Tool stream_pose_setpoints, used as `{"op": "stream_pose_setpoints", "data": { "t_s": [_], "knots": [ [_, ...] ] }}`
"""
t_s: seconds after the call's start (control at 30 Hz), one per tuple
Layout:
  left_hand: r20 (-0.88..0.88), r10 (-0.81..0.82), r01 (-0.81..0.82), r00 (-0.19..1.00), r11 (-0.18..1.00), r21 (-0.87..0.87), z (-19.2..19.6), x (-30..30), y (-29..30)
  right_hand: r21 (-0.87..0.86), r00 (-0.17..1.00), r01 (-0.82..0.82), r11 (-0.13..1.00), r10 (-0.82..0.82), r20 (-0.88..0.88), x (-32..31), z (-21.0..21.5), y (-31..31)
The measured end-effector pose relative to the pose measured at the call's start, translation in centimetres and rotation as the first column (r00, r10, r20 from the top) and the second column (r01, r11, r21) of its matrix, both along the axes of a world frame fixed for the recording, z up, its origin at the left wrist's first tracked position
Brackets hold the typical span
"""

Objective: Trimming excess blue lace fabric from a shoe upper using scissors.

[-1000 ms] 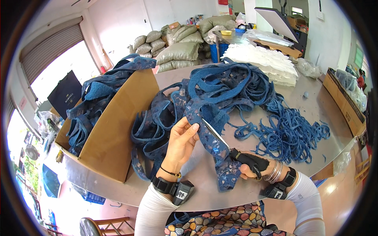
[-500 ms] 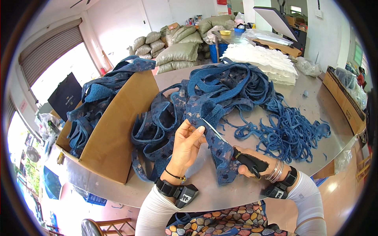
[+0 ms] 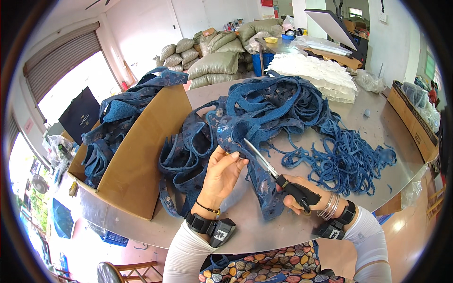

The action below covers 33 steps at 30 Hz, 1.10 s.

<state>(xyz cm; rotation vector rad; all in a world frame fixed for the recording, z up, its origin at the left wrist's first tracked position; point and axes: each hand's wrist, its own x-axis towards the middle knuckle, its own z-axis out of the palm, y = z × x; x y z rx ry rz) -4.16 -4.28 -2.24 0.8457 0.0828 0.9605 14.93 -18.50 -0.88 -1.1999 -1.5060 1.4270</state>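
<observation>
A long blue patterned fabric strip (image 3: 267, 195) hangs over the table's near side. My left hand (image 3: 221, 173) pinches its edge between thumb and fingers. In my right hand (image 3: 298, 194) is a pair of scissors (image 3: 262, 159) with dark wrapped handles; the blades point up and left, lying along the strip close to my left fingertips. How far apart the blades are is hard to make out. The strip runs back into a heap of wide blue strips (image 3: 278, 94) behind my hands. To the right lies a tangle of thin blue trimmings (image 3: 351, 162).
A cardboard box (image 3: 150, 151) full of blue strips stands left on the metal table (image 3: 236, 226). White stacked sheets (image 3: 311, 70) lie at the back, and another cardboard box (image 3: 410, 113) is at the right edge. Stuffed sacks (image 3: 214, 66) are piled beyond the table.
The scissor blades have swung into fuller view at the strip's edge. My left hand has shifted slightly down, and the fabric by it has turned and folded to the left.
</observation>
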Motion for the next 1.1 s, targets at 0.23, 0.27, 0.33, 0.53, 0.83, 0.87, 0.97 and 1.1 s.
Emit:
{"op": "stream_pose_setpoints", "data": {
  "t_s": [0.23, 0.27, 0.33, 0.53, 0.83, 0.87, 0.97, 1.1],
  "knots": [
    [-0.011, -0.123, 0.122, 0.992, 0.992, -0.023, 0.6, -0.5, 0.2, 0.044, 0.995, -0.065, 0.997, 0.068, -0.074, 0.6, -1.3, 0.4],
    [0.001, -0.13, 0.13, 0.992, 0.992, 0.005, 0.6, -0.5, 0.2, 0.053, 0.993, -0.094, 0.994, 0.098, -0.069, 0.6, -1.3, 0.4],
    [0.024, -0.143, 0.141, 0.989, 0.988, 0.06, 0.4, -0.4, 0.2, 0.096, 0.99, -0.138, 0.986, 0.138, 0.001, 1.1, -2.3, 0.6],
    [-0.017, -0.102, 0.103, 0.995, 0.991, 0.079, 0.8, -0.7, 0.0, 0.062, 0.979, -0.195, 0.979, 0.199, -0.049, 1.2, -3.4, 1.0],
    [-0.076, 0.03, -0.016, 0.997, 0.984, 0.179, 0.3, -0.5, 0.1, 0.176, 0.964, -0.236, 0.956, 0.207, 0.168, 1.6, -3.4, 1.2],
    [-0.09, 0.041, -0.025, 0.995, 0.984, 0.177, 0.4, -0.4, 0.1, 0.144, 0.963, -0.232, 0.962, 0.206, 0.175, 1.7, -3.4, 1.1],
    [-0.129, 0.067, -0.043, 0.989, 0.983, 0.178, 0.9, -0.2, -0.3, 0.271, 0.964, -0.181, 0.945, 0.115, 0.241, 1.6, -4.0, 1.1],
    [-0.147, 0.085, -0.056, 0.985, 0.98, 0.189, 1.2, -0.2, -0.6, 0.349, 0.973, -0.141, 0.926, 0.066, 0.219, 1.0, -2.8, 0.9]
  ]
}}
